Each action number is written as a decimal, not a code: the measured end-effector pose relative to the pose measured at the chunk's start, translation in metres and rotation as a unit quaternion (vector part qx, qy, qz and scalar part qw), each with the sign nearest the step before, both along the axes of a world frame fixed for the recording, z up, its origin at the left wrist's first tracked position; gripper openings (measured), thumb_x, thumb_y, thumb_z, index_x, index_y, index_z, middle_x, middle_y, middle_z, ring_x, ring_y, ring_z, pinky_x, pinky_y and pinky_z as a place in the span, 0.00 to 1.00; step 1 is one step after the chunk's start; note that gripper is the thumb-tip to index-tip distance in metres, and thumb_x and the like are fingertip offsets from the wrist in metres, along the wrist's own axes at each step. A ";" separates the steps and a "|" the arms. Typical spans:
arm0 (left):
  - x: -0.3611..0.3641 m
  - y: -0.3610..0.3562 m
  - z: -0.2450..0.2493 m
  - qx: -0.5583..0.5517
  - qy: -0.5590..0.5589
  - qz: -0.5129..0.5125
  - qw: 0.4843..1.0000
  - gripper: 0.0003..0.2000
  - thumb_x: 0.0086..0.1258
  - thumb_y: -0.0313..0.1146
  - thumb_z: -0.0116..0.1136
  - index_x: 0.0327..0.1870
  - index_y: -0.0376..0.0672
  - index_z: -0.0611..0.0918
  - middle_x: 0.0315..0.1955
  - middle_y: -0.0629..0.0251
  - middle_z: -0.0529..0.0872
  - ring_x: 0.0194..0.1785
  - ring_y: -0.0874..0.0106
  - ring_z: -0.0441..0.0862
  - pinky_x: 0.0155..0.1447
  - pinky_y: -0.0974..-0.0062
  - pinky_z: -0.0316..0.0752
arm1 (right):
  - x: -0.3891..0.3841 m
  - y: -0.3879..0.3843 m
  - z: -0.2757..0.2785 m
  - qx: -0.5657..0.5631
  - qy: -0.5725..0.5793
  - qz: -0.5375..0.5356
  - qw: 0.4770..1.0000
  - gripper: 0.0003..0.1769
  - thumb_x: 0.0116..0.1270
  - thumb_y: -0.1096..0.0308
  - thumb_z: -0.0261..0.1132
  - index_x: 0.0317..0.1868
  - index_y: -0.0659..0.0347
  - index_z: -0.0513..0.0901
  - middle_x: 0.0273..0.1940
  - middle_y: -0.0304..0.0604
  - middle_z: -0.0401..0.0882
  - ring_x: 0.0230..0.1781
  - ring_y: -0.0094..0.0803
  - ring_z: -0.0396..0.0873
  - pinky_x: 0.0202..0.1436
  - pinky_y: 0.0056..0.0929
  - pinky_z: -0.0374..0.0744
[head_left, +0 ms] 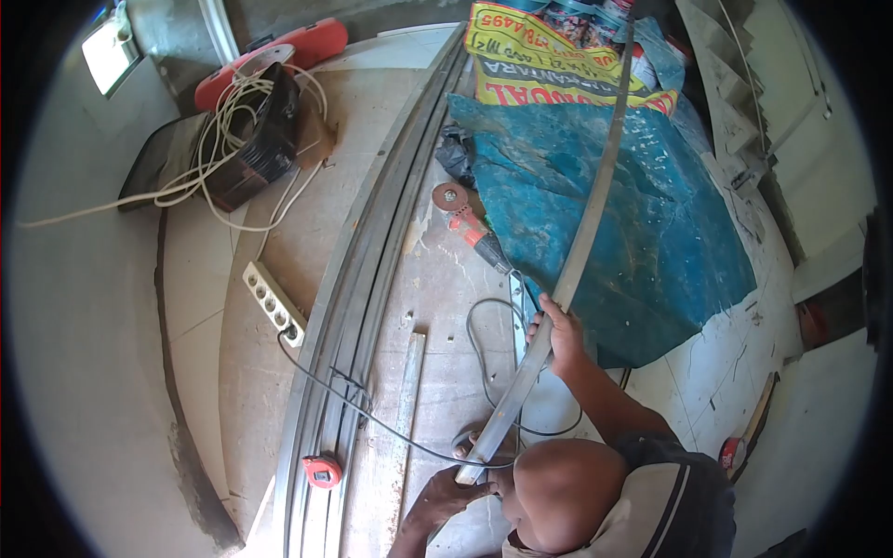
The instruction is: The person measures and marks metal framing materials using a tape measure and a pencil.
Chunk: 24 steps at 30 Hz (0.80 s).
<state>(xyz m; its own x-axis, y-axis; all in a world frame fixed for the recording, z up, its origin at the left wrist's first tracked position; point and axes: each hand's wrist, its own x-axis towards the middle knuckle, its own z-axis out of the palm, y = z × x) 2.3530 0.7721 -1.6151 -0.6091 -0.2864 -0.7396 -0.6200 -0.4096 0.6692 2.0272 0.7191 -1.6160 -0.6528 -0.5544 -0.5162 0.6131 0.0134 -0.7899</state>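
Note:
A long, narrow metal bar (584, 240) runs from near my knee up across a blue sheet (539, 177) toward the back. My right hand (558, 335) is wrapped around its lower-middle part. Down at the near end, my left hand (445, 498) grips the bar beside my bent knee (567, 493). An angle grinder (474, 231) with a reddish-brown disc lies on the board left of the bar, its cord looping beneath. Several long metal profiles (372, 251) lie side by side to the left, with a red tape measure (322, 471) on their near end.
A white power strip (272, 302) has the dark cord plugged in. Pale cable (219, 139) is coiled over a black container (265, 149) at the back left, near a red case (316, 42). A yellow printed banner (549, 70) lies at the back. A shorter metal strip (409, 409) rests on the board.

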 end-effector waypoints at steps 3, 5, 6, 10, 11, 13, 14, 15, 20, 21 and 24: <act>0.009 0.008 0.001 -0.114 0.001 -0.009 0.993 0.33 0.59 0.57 0.76 0.51 0.34 0.83 0.28 0.58 0.88 0.33 0.69 0.85 0.40 0.68 0.78 | -0.001 0.006 -0.012 -0.016 -0.017 0.019 1.000 0.15 0.67 0.55 0.73 0.42 0.49 0.76 0.26 0.35 0.73 0.21 0.29 0.74 0.28 0.33 0.77; 0.014 0.006 0.002 -0.142 -0.043 -0.049 0.988 0.38 0.57 0.64 0.72 0.51 0.33 0.82 0.39 0.45 0.89 0.45 0.53 0.87 0.49 0.59 0.78 | 0.006 0.005 0.003 -0.013 -0.060 0.038 0.997 0.16 0.67 0.53 0.73 0.40 0.49 0.75 0.25 0.33 0.72 0.22 0.28 0.74 0.29 0.32 0.78; 0.017 0.008 0.001 -0.154 -0.048 -0.040 0.986 0.37 0.58 0.65 0.71 0.50 0.34 0.82 0.40 0.42 0.88 0.47 0.48 0.87 0.50 0.56 0.78 | -0.001 0.008 -0.008 -0.028 -0.061 0.063 0.996 0.16 0.68 0.52 0.72 0.40 0.49 0.76 0.27 0.32 0.72 0.24 0.27 0.74 0.30 0.31 0.77; 0.052 0.020 -0.001 -0.157 0.006 0.023 0.987 0.34 0.60 0.63 0.69 0.52 0.40 0.81 0.39 0.47 0.88 0.47 0.49 0.86 0.50 0.55 0.78 | -0.009 0.010 -0.020 -0.010 -0.062 0.095 0.994 0.18 0.71 0.48 0.69 0.42 0.52 0.77 0.29 0.32 0.71 0.27 0.26 0.72 0.33 0.32 0.76; 0.065 0.027 -0.006 -0.168 0.016 0.040 0.985 0.34 0.59 0.63 0.69 0.52 0.40 0.81 0.39 0.48 0.89 0.47 0.49 0.86 0.50 0.55 0.77 | 0.005 0.003 -0.009 0.000 -0.060 0.090 0.994 0.18 0.71 0.48 0.69 0.42 0.52 0.77 0.29 0.31 0.70 0.27 0.26 0.71 0.33 0.31 0.76; 0.086 0.032 -0.002 -0.147 -0.006 0.039 0.988 0.34 0.59 0.63 0.70 0.53 0.40 0.81 0.39 0.48 0.88 0.47 0.50 0.86 0.50 0.55 0.77 | 0.022 -0.008 0.010 0.015 -0.063 0.081 0.995 0.18 0.71 0.48 0.69 0.42 0.53 0.77 0.29 0.31 0.70 0.26 0.25 0.70 0.32 0.29 0.75; 0.094 0.033 0.000 -0.133 -0.013 0.011 0.991 0.35 0.58 0.63 0.70 0.53 0.40 0.80 0.38 0.49 0.88 0.47 0.51 0.86 0.50 0.56 0.77 | 0.026 -0.010 0.017 0.018 -0.068 0.076 0.995 0.18 0.71 0.48 0.69 0.42 0.53 0.77 0.29 0.31 0.70 0.26 0.25 0.70 0.32 0.28 0.74; 0.110 0.036 0.002 -0.112 -0.020 -0.011 0.993 0.36 0.58 0.64 0.71 0.54 0.39 0.80 0.38 0.49 0.88 0.46 0.51 0.86 0.51 0.56 0.78 | 0.025 -0.011 0.017 0.024 -0.070 0.084 0.994 0.19 0.72 0.48 0.67 0.45 0.54 0.75 0.30 0.32 0.71 0.27 0.26 0.70 0.33 0.29 0.75; 0.182 0.078 0.003 -0.117 -0.126 -0.041 0.984 0.37 0.57 0.67 0.68 0.53 0.40 0.82 0.41 0.51 0.89 0.48 0.53 0.87 0.52 0.57 0.79 | -0.050 0.011 -0.052 0.007 0.033 0.141 0.989 0.28 0.75 0.47 0.59 0.64 0.58 0.69 0.37 0.38 0.76 0.32 0.28 0.74 0.41 0.35 0.78; 0.193 0.084 0.003 -0.114 -0.125 -0.041 0.985 0.37 0.57 0.67 0.68 0.53 0.40 0.82 0.41 0.51 0.89 0.48 0.53 0.87 0.52 0.57 0.79 | -0.079 0.012 -0.073 -0.010 0.064 0.152 0.986 0.30 0.76 0.46 0.58 0.67 0.58 0.67 0.38 0.39 0.77 0.34 0.29 0.75 0.42 0.36 0.79; 0.222 0.087 0.002 -0.108 -0.134 0.151 0.974 0.40 0.59 0.71 0.65 0.55 0.38 0.81 0.45 0.53 0.90 0.50 0.54 0.88 0.56 0.60 0.81 | -0.112 0.011 -0.093 -0.062 0.145 0.172 0.972 0.35 0.78 0.46 0.54 0.75 0.60 0.65 0.41 0.41 0.79 0.36 0.30 0.76 0.45 0.38 0.80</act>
<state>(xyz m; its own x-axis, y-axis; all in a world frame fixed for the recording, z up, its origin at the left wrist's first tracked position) 2.5753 0.8594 -1.6131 -0.2672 -0.5881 -0.7633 -0.6570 -0.4683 0.5908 1.9154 0.7301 -1.7095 -0.5254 -0.8123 -0.2531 0.3406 0.0718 -0.9375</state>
